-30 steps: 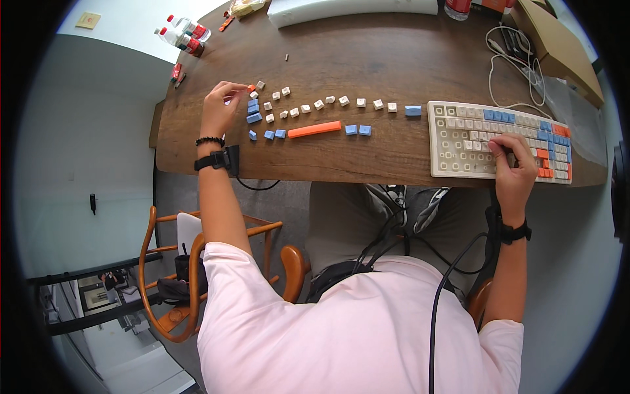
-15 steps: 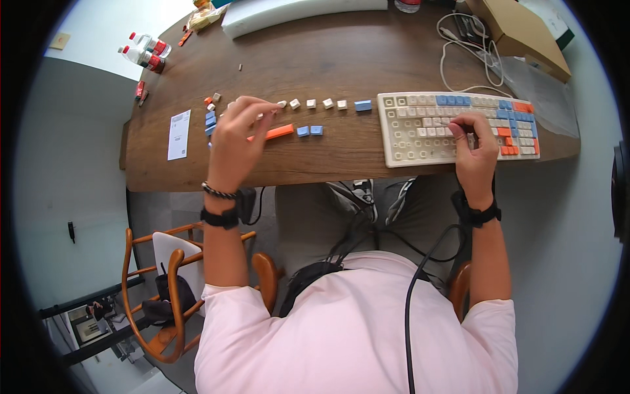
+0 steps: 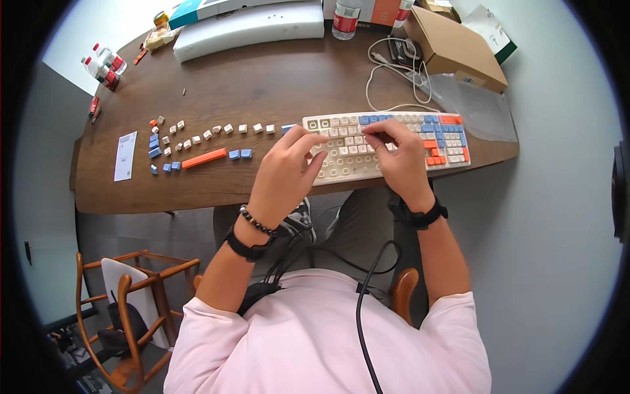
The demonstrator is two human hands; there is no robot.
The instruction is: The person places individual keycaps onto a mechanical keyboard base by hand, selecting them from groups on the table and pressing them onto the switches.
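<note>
Dark brown wood grain runs across the desk [image 3: 249, 85], and a pale grey wall [image 3: 558, 262] stands to its right. One keyboard [image 3: 351, 161] lies along the near edge of the desk, right of centre, partly filled with pale, blue and orange caps; bare sockets show at its left end and lower rows. Two hands are over it: the left hand [image 3: 282, 171] is at the left end, thumb and forefinger tips slightly apart, though whether its grip has a small piece in it cannot be told; the right hand [image 3: 401, 161] covers the middle, thumb and forefinger near the caps, and what its grip does there cannot be told either. Left of the keyboard lie about fifteen loose pale keycaps [image 3: 243, 128], about nine blue keycaps [image 3: 246, 153], one small orange keycap [image 3: 153, 123] and one long orange keycap [image 3: 205, 157]. Farther left is one white card [image 3: 125, 156]. Behind the keyboard are one light cable [image 3: 371, 82], one clear plastic sheet [image 3: 476, 108] and one cardboard box [image 3: 453, 49]. Toward the far side sit one white foam block [image 3: 252, 33] and four bottles [image 3: 346, 20], two of them at far left.
</note>
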